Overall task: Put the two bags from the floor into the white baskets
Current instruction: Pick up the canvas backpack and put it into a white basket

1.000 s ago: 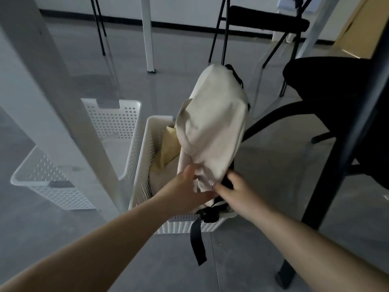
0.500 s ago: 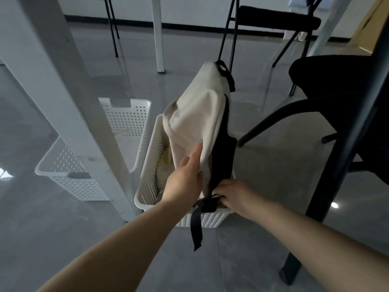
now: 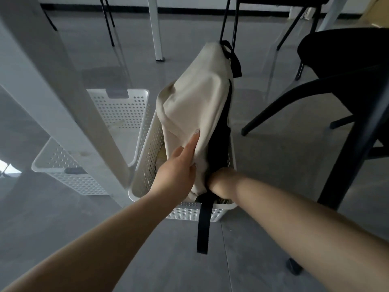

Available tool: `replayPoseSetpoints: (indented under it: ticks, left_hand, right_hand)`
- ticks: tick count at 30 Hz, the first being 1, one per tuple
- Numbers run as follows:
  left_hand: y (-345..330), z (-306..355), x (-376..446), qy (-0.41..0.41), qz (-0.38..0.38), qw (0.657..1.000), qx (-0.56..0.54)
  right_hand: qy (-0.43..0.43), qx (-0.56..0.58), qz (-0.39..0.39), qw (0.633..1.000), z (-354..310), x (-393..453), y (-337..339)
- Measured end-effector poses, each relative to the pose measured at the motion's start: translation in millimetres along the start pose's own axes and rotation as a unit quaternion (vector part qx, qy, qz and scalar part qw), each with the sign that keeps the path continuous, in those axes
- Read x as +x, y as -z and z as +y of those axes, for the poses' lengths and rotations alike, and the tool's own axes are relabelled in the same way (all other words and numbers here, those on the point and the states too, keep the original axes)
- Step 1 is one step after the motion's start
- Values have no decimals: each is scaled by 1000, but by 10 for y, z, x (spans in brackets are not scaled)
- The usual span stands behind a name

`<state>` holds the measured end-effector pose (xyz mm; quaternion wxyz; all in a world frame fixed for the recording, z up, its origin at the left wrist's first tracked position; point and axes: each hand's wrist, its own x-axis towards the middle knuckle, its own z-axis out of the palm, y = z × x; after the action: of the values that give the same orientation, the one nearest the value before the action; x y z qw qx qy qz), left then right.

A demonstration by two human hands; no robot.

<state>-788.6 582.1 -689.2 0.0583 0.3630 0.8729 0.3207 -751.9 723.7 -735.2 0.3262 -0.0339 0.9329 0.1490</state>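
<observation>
A cream backpack with black straps [image 3: 195, 106] stands on end in the nearer white perforated basket [image 3: 147, 157], its top leaning away from me. My left hand [image 3: 179, 167] lies flat against the cream front, index finger stretched up the fabric. My right hand [image 3: 221, 182] is pushed down into the basket by the bag's black back panel; its fingers are hidden. One black strap [image 3: 203, 226] hangs over the basket's front rim to the floor. Something yellowish shows in the basket under the bag. A second white basket [image 3: 120, 106] sits to the left.
A thick white table leg [image 3: 69, 98] slants across the left between me and the left basket. Black chair legs and a seat [image 3: 341, 66] stand at the right, close to the basket. More thin chair and table legs stand at the back on the grey floor.
The bag has sunk deeper into the nearer basket and turned so its black back faces right. My right hand slid down inside the basket; my left flattened on the front.
</observation>
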Motion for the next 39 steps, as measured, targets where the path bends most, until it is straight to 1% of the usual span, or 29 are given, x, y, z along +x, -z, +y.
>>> replayPoseSetpoints:
  ticks: [2,4,6,7,9,13,16,20,23,25,27,28,30,32,34,36,39]
  left_hand:
    - [6,-11,-2,-8,-7,1000,4]
    - [20,-25,14,-10,-10,1000,5]
    - [19,-27,22,-12,-7,1000,9]
    - [13,-24,27,-15,-4,1000,10]
    - [-9,-16,29,-20,-8,1000,11]
    - [-24,-15,29,-20,-15,999,22]
    - [-12,-52,15,-12,-14,1000,5]
    - [28,-78,-8,-19,-8,1000,0]
    - [80,-124,-25,-34,7,999,-7]
    - [117,-135,-11,-46,11,999,-7]
    - [125,-124,-15,-44,3,999,2]
    - [118,-114,-16,-41,4,999,6]
    - [95,-98,-24,-37,8,999,11]
    - [88,-106,-16,-37,6,999,22]
    - [87,-112,5,-37,3,999,32]
    - [81,-104,20,-36,4,999,38]
    - [68,-58,33,-34,-6,999,32]
  right_hand:
    - [97,6,20,995,45,-157,34]
    - [180,-21,82,980,129,-284,61]
    - [208,-3,142,968,190,-354,45]
    - [208,10,156,966,197,-373,32]
    - [187,30,150,970,128,-332,-24]
    - [72,67,83,992,-21,-89,-32]
    - [-4,32,25,999,-80,106,17]
    - [-100,-12,-56,993,-154,394,-28]
    - [-142,-38,-90,985,-119,515,-183]
    - [-147,-64,-99,982,-100,506,-266]
    - [-132,-73,-100,983,-108,438,-261]
    - [-117,-57,-94,987,-108,392,-235]
    - [-71,5,-83,994,-74,268,-146]
    - [-2,65,-64,996,-13,105,-44]
    - [95,70,5,993,79,-98,51]
    - [160,54,51,984,137,-250,140]
    - [174,71,84,979,127,-327,171]
